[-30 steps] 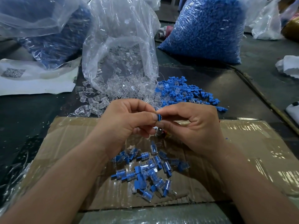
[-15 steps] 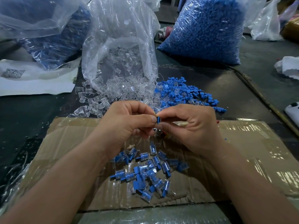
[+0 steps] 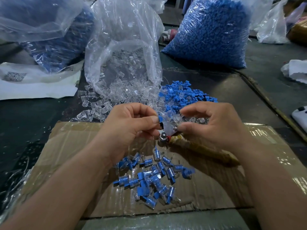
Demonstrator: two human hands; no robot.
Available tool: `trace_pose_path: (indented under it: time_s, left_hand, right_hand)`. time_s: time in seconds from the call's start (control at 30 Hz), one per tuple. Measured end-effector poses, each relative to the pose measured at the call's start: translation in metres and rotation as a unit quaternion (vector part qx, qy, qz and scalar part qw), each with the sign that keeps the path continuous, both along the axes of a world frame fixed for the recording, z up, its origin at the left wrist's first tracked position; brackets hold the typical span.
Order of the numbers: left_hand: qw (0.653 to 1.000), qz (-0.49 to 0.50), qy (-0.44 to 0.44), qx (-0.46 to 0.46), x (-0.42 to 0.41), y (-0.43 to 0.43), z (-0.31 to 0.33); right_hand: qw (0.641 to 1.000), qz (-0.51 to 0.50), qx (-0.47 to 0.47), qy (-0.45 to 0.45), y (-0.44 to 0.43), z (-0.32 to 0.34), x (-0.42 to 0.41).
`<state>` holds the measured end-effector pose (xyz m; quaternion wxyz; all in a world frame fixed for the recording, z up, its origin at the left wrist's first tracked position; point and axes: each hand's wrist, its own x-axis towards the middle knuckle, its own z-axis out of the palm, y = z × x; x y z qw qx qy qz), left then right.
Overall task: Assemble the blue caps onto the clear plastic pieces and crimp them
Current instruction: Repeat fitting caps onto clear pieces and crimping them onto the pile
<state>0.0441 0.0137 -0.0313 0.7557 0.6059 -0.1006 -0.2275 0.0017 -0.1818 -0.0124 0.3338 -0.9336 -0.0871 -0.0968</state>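
Observation:
My left hand pinches a blue cap between thumb and forefinger. A clear plastic piece spans the gap between my hands, its left end at the cap. My right hand holds the piece's right end at the thumb tip, with the forefinger lifted above it. Just below lies a crimping tool with a metal head and a brown taped handle. Several assembled capped pieces are heaped on the cardboard sheet. Loose clear pieces and loose blue caps lie beyond my hands.
An open bag of clear pieces stands behind the piles. A full bag of blue caps is at the back right, another bag at the back left. White paper with a printed code lies left, a white device at the right edge.
My hands were pressed together around the blue cap. They have drawn apart, and the clear piece and the tool's handle now show between and under them.

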Motion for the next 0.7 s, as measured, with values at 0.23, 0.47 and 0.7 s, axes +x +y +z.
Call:
trace_pose_path:
  time_s: [0.23,0.47,0.7]
  left_hand:
    - [0.999,0.033,0.012,-0.011,0.003,0.002,-0.001]
    - [0.999,0.043,-0.004,-0.002,0.004,0.001,-0.003]
    - [0.998,0.057,0.008,-0.014,0.004,0.000,-0.002]
  right_hand:
    - [0.945,-0.011,-0.167,0.280,-0.023,0.005,-0.001]
    - [0.941,-0.016,-0.243,0.233,-0.013,0.004,0.001]
    - [0.937,-0.061,-0.312,0.146,0.002,-0.006,0.006]
